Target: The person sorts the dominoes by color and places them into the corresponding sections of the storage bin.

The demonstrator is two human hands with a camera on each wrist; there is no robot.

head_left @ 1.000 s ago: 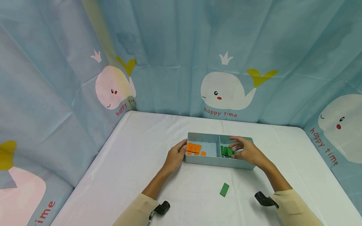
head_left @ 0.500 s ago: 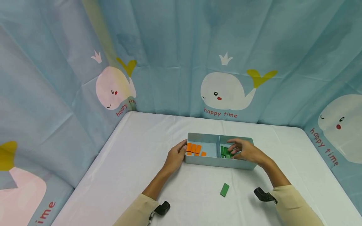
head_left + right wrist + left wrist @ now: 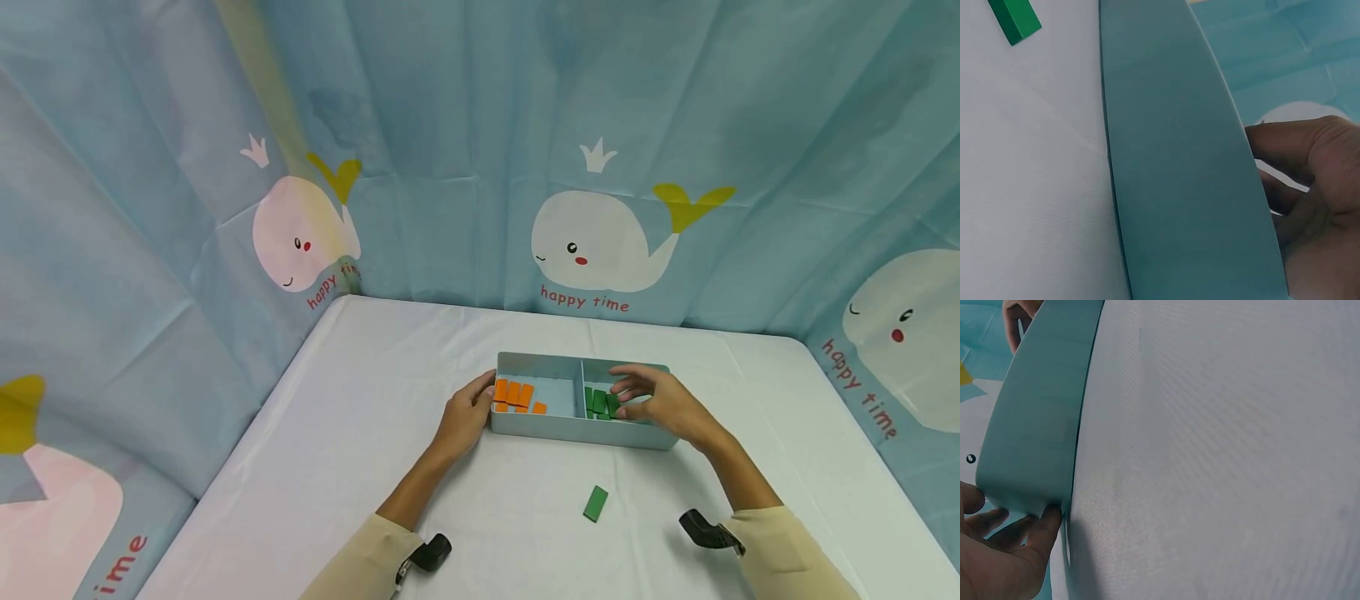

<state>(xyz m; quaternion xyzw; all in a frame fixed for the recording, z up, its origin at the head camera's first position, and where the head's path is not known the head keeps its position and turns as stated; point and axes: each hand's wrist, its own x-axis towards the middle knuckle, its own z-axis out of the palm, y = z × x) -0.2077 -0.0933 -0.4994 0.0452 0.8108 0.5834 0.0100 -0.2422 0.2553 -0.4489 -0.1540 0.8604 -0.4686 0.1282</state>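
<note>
A shallow blue-grey box [image 3: 555, 427] with a divider stands on the white table. My left hand [image 3: 461, 421] rests at its left end, and in the left wrist view the fingertips [image 3: 1052, 512] touch the outside of the end wall. Several orange blocks [image 3: 513, 392] lie at the left of the larger compartment. In the smaller right compartment sit several green blocks [image 3: 600, 402]. My right hand [image 3: 663, 406] reaches over the front wall there, thumb and fingers apart, right at the rightmost green block. Its fingertips are hidden behind the wall in the right wrist view.
A single green block [image 3: 596, 504] lies on the white tablecloth [image 3: 390, 383] in front of the box. Blue curtains [image 3: 450, 233] with printed whales enclose the table at the back and sides. Each wrist carries a black camera [image 3: 432, 552].
The rightmost green block in the smaller compartment, tilted earlier, now lies lower beside the others. My right hand shifted slightly left, then back right. The left hand and box stayed still.
</note>
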